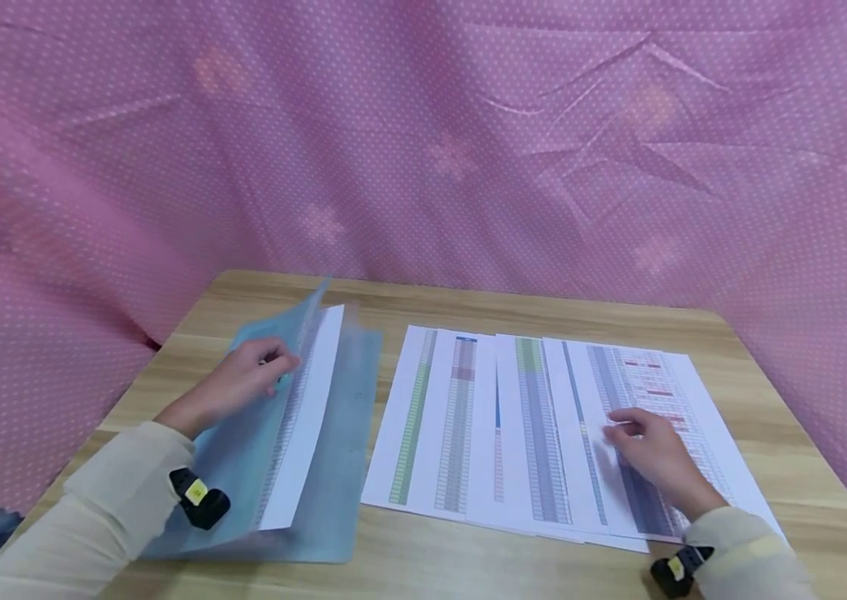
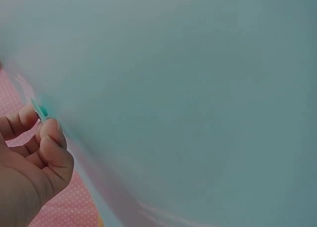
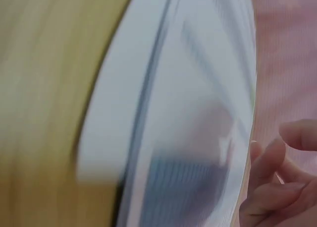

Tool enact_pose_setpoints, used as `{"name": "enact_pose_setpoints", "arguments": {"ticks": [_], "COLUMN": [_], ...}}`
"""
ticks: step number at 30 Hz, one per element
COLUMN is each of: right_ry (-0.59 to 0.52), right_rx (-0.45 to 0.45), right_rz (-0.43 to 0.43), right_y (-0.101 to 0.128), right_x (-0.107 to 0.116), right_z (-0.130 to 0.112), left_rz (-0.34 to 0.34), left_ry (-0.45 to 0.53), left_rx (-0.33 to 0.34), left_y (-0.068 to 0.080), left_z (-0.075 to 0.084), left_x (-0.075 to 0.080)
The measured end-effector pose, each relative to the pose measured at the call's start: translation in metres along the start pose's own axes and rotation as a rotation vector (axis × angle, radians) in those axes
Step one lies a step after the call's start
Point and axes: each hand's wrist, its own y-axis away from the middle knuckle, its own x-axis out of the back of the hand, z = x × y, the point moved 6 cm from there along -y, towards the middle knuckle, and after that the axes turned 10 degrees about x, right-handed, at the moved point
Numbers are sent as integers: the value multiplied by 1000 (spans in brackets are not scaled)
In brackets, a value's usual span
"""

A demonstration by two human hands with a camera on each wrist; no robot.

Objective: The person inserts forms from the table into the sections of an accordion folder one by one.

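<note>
Blue folder [image 1: 318,467] cover pinched by left hand [image 1: 247,379]; right hand [image 1: 652,454] flat on printed sheets [image 1: 543,425], text unreadable.

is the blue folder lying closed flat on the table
No, the left hand holds the blue folder open by its lifted front cover, with a printed sheet showing inside.

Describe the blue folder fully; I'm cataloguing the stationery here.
The blue folder is thin, translucent plastic, lying open on the left part of the wooden table. Its front cover is lifted and tilted up, pinched at the edge by the left hand. One printed sheet with a column of fine rows lies inside on the back cover. The left wrist view shows only blurred blue plastic.
</note>
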Motion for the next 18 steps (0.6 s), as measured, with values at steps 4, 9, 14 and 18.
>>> {"name": "enact_pose_setpoints", "arguments": {"ticks": [4, 9, 14, 18], "right_ry": [58, 68, 179, 210], "right_rx": [-38, -125, -196, -296], "right_rz": [-4, 3, -2, 2], "right_y": [6, 18, 26, 34], "right_x": [22, 51, 77, 89], "right_z": [23, 52, 79, 99], "left_rz": [-6, -14, -11, -7], "left_ry": [5, 6, 17, 31], "left_rx": [-7, -13, -38, -53], "left_y": [-1, -2, -2, -2], "left_z": [-1, -1, -1, -3], "left_x": [2, 5, 7, 8]}}
